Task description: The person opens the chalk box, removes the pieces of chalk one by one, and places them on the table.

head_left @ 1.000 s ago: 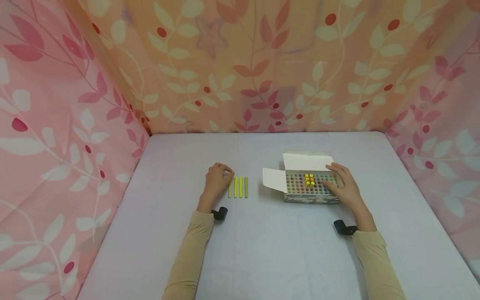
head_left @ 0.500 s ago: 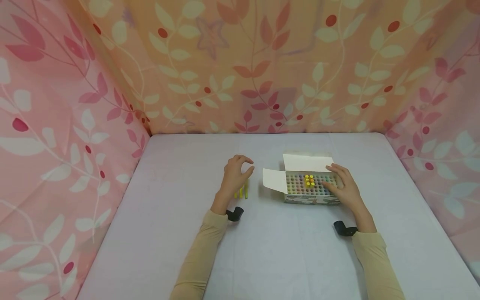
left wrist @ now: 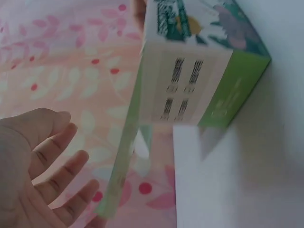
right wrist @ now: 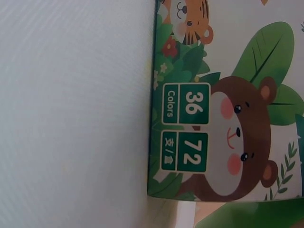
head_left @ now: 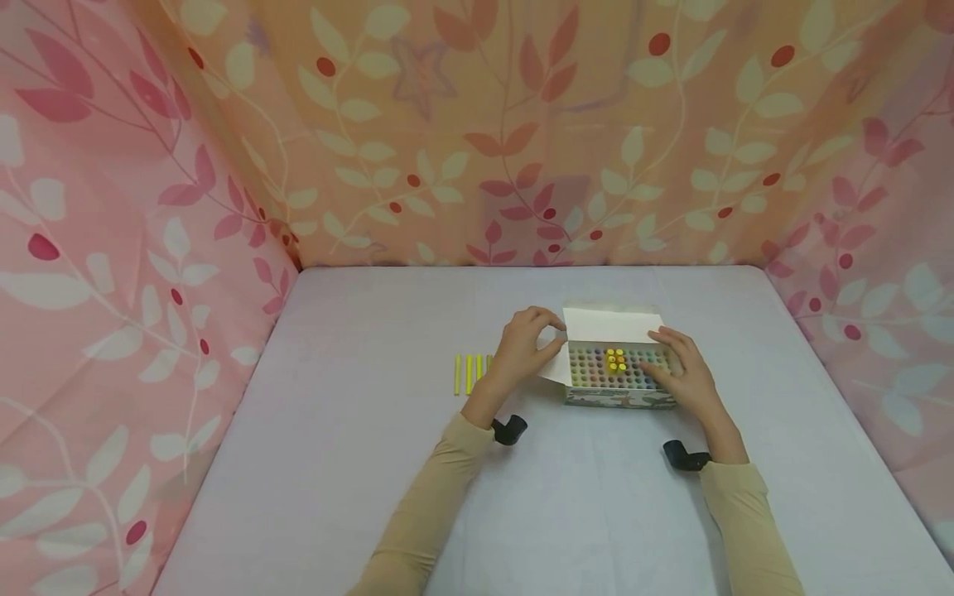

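Left hand: one, (head_left: 524, 346) near the centre of the head view, fingers and thumb curved with a gap between the tips, nothing seen held; in the left wrist view, at lower left, several fingers show fanned apart
Right hand: one, (head_left: 681, 368) right of centre in the head view, fingers and thumb spread, resting on the right end of the box
Box: one, (head_left: 620, 398) right of centre, between the hands, upright with its top open
Flaps: two in the head view, a left flap (head_left: 555, 372) partly behind the left hand and a back flap (head_left: 613, 325) raised along the far edge
Stick ends: many small coloured rounds in rows, too small to count
Raised sticks: about six, mostly yellow, in one cluster (head_left: 615, 361) mid-box
Loose sticks: four visible, (head_left: 469, 375) yellow to yellow-green, side by side left of the left hand, the rightmost partly covered
Printed animals: two in the right wrist view, one bear (right wrist: 242, 137) and one tiger (right wrist: 192, 19), beside the numbers 36 and 72
Sleeves: two, beige, (head_left: 428, 505) entering at the bottom edge
Wrist devices: two, black, (head_left: 510, 430) one per wrist
Tablecloth: one, white, (head_left: 298, 463) beneath everything
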Demonstrator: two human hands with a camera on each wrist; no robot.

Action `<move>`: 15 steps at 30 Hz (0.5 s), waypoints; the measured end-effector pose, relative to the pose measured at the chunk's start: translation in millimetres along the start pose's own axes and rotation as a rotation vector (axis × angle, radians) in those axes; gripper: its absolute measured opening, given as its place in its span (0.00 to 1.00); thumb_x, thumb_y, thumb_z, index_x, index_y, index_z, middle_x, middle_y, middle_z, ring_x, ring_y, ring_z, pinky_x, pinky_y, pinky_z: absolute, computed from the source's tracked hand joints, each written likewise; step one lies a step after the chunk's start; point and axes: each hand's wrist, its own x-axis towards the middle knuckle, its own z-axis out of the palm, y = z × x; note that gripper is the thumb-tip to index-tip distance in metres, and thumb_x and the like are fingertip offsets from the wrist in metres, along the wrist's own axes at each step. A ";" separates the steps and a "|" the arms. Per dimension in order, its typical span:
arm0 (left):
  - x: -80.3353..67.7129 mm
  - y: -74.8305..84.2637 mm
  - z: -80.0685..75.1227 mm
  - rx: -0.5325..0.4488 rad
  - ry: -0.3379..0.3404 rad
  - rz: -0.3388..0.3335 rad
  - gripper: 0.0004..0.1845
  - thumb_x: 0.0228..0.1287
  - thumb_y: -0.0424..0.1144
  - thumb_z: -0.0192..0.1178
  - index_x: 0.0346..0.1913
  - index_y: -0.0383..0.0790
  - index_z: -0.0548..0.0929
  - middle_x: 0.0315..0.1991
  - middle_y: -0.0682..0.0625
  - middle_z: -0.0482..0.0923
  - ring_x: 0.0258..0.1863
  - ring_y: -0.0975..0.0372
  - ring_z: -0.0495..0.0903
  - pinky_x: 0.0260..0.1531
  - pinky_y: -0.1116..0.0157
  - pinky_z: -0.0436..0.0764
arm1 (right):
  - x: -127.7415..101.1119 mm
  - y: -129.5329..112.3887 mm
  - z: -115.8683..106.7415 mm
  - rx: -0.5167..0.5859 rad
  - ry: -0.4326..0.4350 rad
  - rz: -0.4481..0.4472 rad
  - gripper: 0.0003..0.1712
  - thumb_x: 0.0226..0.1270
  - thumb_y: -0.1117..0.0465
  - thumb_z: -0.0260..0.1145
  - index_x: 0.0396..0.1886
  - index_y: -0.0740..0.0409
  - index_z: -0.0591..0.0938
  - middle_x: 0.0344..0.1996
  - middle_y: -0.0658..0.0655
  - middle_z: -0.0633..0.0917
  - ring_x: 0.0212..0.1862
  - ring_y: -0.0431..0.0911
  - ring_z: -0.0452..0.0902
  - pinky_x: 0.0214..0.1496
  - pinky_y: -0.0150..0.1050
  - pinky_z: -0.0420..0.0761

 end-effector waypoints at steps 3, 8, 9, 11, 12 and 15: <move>3.0 6.7 11.6 0.024 -0.056 0.027 0.08 0.62 0.43 0.60 0.43 0.48 0.81 0.50 0.53 0.75 0.54 0.58 0.71 0.55 0.57 0.69 | -0.1 0.0 -0.5 -0.002 -0.003 0.005 0.34 0.60 0.53 0.66 0.64 0.57 0.68 0.67 0.66 0.60 0.67 0.66 0.52 0.59 0.70 0.53; 9.4 18.2 25.1 0.073 -0.121 0.066 0.09 0.63 0.45 0.59 0.43 0.50 0.82 0.51 0.53 0.75 0.56 0.58 0.70 0.57 0.57 0.68 | -0.5 -0.1 -1.1 -0.009 -0.006 0.010 0.34 0.60 0.53 0.66 0.64 0.56 0.67 0.67 0.65 0.59 0.67 0.66 0.52 0.59 0.70 0.53; 11.2 20.2 27.1 0.090 -0.133 0.073 0.09 0.63 0.46 0.58 0.44 0.51 0.83 0.52 0.54 0.74 0.57 0.58 0.69 0.57 0.57 0.68 | -0.6 0.0 -1.0 -0.010 -0.005 0.010 0.34 0.60 0.53 0.66 0.64 0.56 0.67 0.67 0.65 0.59 0.67 0.66 0.52 0.58 0.70 0.53; 15.2 23.9 30.7 0.120 -0.157 0.074 0.09 0.64 0.47 0.58 0.44 0.52 0.82 0.52 0.55 0.74 0.58 0.59 0.68 0.57 0.57 0.67 | -0.5 0.5 -0.7 -0.007 -0.003 0.009 0.34 0.60 0.53 0.66 0.64 0.56 0.68 0.67 0.65 0.59 0.67 0.66 0.52 0.58 0.70 0.53; 17.1 25.4 32.3 0.130 -0.164 0.077 0.09 0.64 0.48 0.58 0.44 0.53 0.82 0.53 0.55 0.74 0.58 0.59 0.68 0.58 0.57 0.67 | -0.4 0.6 -0.6 -0.006 -0.001 0.010 0.34 0.60 0.53 0.66 0.64 0.56 0.68 0.67 0.65 0.60 0.67 0.66 0.52 0.58 0.70 0.54; 22.3 29.5 37.0 0.168 -0.183 0.087 0.09 0.64 0.49 0.57 0.44 0.55 0.83 0.53 0.56 0.73 0.59 0.59 0.66 0.58 0.57 0.67 | -0.4 0.1 -0.3 -0.004 0.002 0.010 0.34 0.60 0.53 0.67 0.64 0.57 0.68 0.67 0.66 0.60 0.67 0.67 0.52 0.58 0.71 0.54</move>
